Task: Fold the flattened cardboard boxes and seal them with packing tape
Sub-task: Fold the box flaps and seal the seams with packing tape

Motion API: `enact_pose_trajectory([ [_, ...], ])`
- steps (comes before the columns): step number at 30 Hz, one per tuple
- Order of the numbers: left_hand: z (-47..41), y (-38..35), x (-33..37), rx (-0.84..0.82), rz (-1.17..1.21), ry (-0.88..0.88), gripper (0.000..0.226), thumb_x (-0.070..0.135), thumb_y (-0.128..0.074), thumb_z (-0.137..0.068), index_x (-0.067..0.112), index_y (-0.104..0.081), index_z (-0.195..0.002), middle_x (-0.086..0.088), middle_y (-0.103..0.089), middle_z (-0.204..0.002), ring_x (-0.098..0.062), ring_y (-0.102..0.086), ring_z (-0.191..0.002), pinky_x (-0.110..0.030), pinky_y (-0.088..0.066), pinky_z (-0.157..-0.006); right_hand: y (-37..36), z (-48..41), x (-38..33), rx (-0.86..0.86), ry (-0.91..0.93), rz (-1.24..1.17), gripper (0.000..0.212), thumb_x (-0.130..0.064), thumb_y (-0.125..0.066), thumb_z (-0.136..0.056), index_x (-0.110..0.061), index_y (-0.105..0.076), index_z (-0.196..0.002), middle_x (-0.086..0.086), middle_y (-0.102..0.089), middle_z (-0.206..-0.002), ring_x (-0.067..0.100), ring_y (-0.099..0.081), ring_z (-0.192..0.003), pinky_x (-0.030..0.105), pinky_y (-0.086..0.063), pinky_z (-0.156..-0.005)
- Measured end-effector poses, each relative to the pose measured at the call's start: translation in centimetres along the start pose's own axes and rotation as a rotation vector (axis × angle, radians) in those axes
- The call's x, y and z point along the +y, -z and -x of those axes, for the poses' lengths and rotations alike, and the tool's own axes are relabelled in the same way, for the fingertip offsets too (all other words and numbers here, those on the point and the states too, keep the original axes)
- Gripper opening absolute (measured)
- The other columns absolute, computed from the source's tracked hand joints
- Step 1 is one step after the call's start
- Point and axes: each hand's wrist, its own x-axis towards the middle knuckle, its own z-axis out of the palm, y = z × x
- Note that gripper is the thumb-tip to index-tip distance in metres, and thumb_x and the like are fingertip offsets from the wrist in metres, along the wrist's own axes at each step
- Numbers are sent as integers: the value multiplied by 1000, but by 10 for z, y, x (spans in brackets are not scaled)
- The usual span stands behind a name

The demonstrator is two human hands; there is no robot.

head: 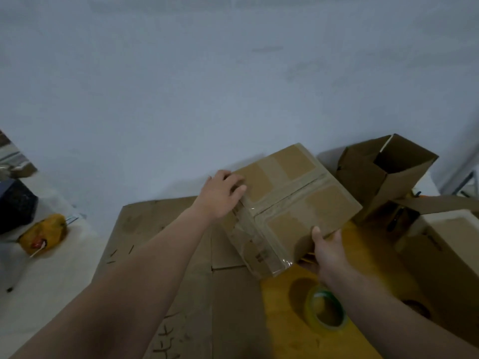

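We hold a sealed cardboard box [293, 203] tilted above the middle of the tabletop [282, 322], with clear packing tape along its top seam and down its near side. Our left hand [221, 193] curls its fingers over the box's far left edge, gripping it there. Our right hand [328, 251] grips the box's near right corner, thumb on the top face and fingers underneath. A green roll of packing tape [312, 307] lies flat near the tabletop's front edge, under our right forearm. Flattened cardboard [181, 255] covers the tabletop's left part, and an open folded box [368, 182] stands toward the far right corner.
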Motion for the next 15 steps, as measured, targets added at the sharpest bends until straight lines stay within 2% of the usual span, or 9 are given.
enact_pose_trajectory([
  [1,0,0,3,14,96,9,38,38,-43,-100,23,-53,-133,-4,-38,-138,-22,-42,-126,-34,-29,-111,-3,3,2,45,11,-18,52,-26,-51,-100,-29,-27,-146,12,-47,-137,42,-53,-116,53,-53,-82],
  [3,4,-1,8,43,217,29,36,38,-46,-99,21,-59,-127,2,-39,-127,-14,-47,-115,-23,-33,-100,-7,11,3,92,39,-52,63,-26,-59,-95,-21,-26,-149,10,-42,-145,38,-46,-128,54,-44,-102],
  [5,10,2,10,109,360,58,32,37,-49,-98,18,-63,-121,4,-41,-121,-10,-46,-112,-19,-32,-97,-8,23,-1,54,70,-75,72,-28,-66,-91,-21,-26,-150,6,-43,-145,33,-45,-129,53,-40,-107],
  [7,19,10,11,196,522,95,27,35,-51,-97,19,-65,-115,3,-45,-120,-7,-47,-110,-19,-33,-97,-7,33,-13,-32,90,-76,68,-28,-66,-91,-25,-30,-148,1,-48,-138,29,-51,-120,52,-44,-102],
  [9,30,21,11,256,596,120,26,35,-51,-97,20,-66,-113,3,-49,-121,-3,-48,-107,-16,-34,-92,-3,36,-30,-138,88,-63,60,-29,-64,-92,-30,-37,-145,-4,-53,-129,23,-56,-107,51,-48,-91],
  [12,50,28,15,338,711,136,23,33,-52,-96,23,-67,-110,4,-51,-122,1,-48,-109,-13,-35,-89,1,30,-55,-250,87,-3,58,-30,-65,-91,-33,-41,-144,-5,-57,-127,20,-58,-101,46,-49,-75],
  [15,70,20,22,434,749,150,19,29,-53,-96,25,-68,-108,6,-47,-126,8,-43,-115,-10,-33,-92,3,23,-75,-313,115,74,55,-30,-64,-91,-33,-45,-142,-5,-60,-123,21,-58,-105,47,-50,-83],
])
